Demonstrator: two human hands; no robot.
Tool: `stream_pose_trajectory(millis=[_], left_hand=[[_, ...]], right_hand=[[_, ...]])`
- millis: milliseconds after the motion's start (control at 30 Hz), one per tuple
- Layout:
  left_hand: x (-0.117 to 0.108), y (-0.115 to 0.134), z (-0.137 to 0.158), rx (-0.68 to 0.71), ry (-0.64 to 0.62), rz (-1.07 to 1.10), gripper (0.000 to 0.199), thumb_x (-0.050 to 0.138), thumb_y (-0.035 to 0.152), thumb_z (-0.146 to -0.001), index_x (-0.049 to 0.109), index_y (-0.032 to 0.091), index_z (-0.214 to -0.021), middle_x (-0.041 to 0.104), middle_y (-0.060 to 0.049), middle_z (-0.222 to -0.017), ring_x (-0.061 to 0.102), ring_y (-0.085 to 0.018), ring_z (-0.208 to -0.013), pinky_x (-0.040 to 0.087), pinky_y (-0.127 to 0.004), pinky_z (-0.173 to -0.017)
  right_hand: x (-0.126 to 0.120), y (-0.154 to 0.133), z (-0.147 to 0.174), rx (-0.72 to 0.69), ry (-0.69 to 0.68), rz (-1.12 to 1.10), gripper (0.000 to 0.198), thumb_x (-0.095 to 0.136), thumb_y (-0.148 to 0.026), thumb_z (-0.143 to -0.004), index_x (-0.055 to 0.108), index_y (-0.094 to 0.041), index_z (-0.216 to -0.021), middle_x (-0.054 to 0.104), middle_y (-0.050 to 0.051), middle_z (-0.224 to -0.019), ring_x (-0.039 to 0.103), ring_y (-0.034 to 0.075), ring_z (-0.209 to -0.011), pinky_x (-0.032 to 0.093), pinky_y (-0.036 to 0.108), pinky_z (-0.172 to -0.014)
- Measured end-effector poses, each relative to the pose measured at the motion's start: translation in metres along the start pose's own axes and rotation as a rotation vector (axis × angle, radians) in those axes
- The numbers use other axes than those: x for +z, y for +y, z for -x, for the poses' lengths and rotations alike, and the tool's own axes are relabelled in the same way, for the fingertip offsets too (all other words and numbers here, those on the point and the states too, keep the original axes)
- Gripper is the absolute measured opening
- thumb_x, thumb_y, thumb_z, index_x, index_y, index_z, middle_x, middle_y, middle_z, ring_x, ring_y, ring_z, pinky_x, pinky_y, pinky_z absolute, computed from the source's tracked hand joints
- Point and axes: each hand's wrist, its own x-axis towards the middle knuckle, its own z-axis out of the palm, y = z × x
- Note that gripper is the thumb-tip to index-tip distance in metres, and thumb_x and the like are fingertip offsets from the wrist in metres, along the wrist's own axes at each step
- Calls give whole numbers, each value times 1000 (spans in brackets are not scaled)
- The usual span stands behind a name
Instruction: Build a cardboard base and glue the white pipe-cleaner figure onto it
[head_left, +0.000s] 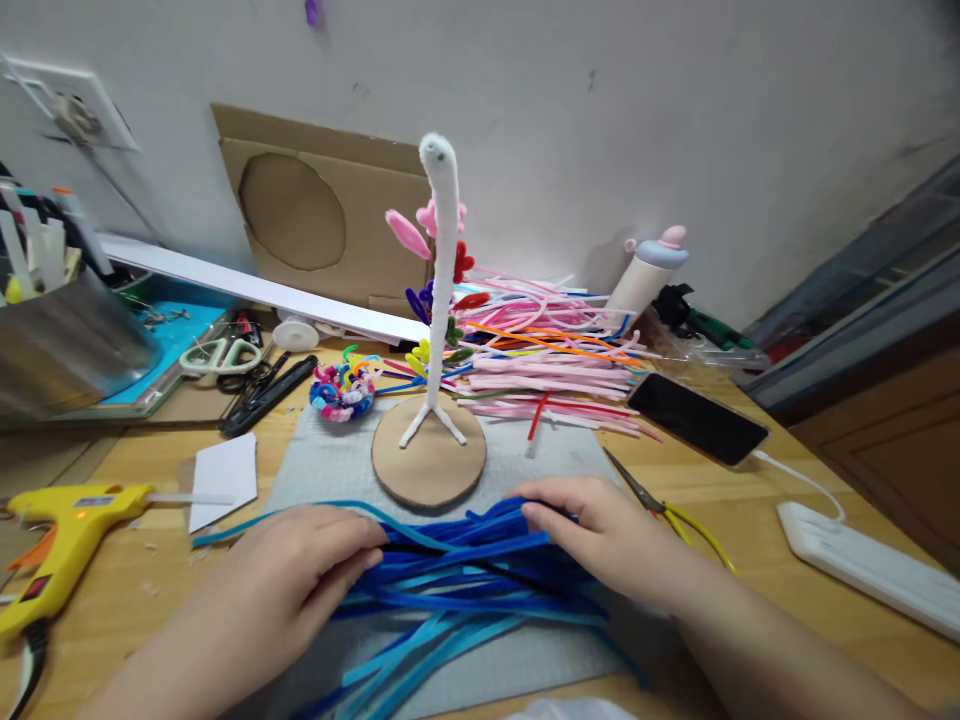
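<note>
A loose pile of dark blue, light blue and black pipe cleaners [465,555] lies in front of me. My left hand [322,560] is closed at the pile's left end, with thumb and fingers pinched on some strands. On the right end my right hand [589,525] pinches the dark blue strands between thumb and fingers. Just behind the pile, a white fuzzy stem [444,270] stands upright on a round cardboard base [427,475], its foot split into two prongs. Small pink, red, purple, yellow and green fuzzy pieces show around the stem; how they are attached is hidden.
A yellow glue gun [75,520] lies at left. Yellow-handled scissors [667,510], a phone [697,418] and a white power strip [862,565] are at right. Pink pipe cleaners [555,380] lie behind the base, with a white bottle [645,280] beyond. A metal container [67,345] stands far left.
</note>
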Motion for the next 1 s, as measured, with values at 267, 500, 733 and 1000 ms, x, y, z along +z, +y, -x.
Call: stream_pose_trajectory(millis=[267,500,733,1000], left_hand=[[-9,1,2,165,57,-156,26,47,15,-90,64,26,-107,56,0,-65,52,-15,-56,36,-26,-49],[-12,9,9,120,265,34,38,51,7,-86,57,25,-118,58,-2,-78,54,-13,-67,40,-25,-58],[10,11,3,98,195,-13,34,51,10,-87,58,23,-117,57,-1,-74,52,-14,-65,38,-27,-59],[29,31,1,134,146,-63,24,46,16,-91,61,22,-109,61,-1,-73,56,-15,-63,40,-26,-57]], right_hand=[[22,6,-10,-69,21,-17,29,44,-30,-94,69,-21,-107,68,1,-75,60,14,-68,43,23,-65],[33,5,-21,-292,140,29,31,43,-31,-96,64,-20,-116,69,7,-99,62,17,-89,46,29,-82],[21,2,-17,-356,416,20,32,37,-29,-98,59,-22,-120,61,9,-120,53,20,-114,38,37,-99],[30,-23,9,-468,96,360,31,36,-24,-97,61,-18,-113,65,7,-86,58,16,-76,44,25,-67]])
